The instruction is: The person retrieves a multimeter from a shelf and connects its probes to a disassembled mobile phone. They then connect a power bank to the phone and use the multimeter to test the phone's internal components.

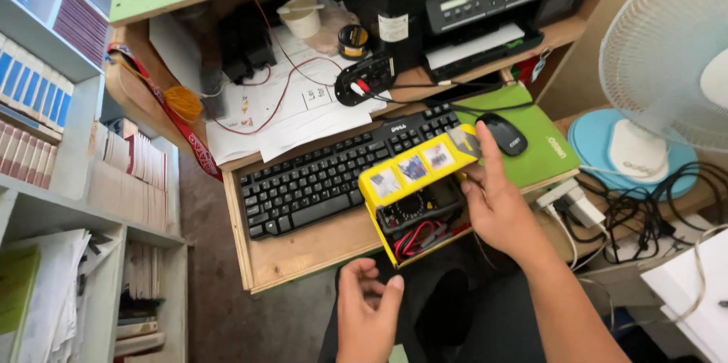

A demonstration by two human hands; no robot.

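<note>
My right hand (497,200) holds a yellow box (413,181) by its right end, index finger stretched up along the open lid. Inside the box lie a black dial meter (409,208) and red and black leads (417,238). The box hovers over the front edge of a wooden keyboard shelf (303,253). My left hand (368,306) is lower, above my lap, fingers loosely curled and holding nothing.
A black keyboard (326,173) and a black mouse (506,134) on a green pad (550,147) sit on the shelf. Papers, wires and a black printer (470,3) are behind. A white fan (667,67) stands right, bookshelves (53,143) left.
</note>
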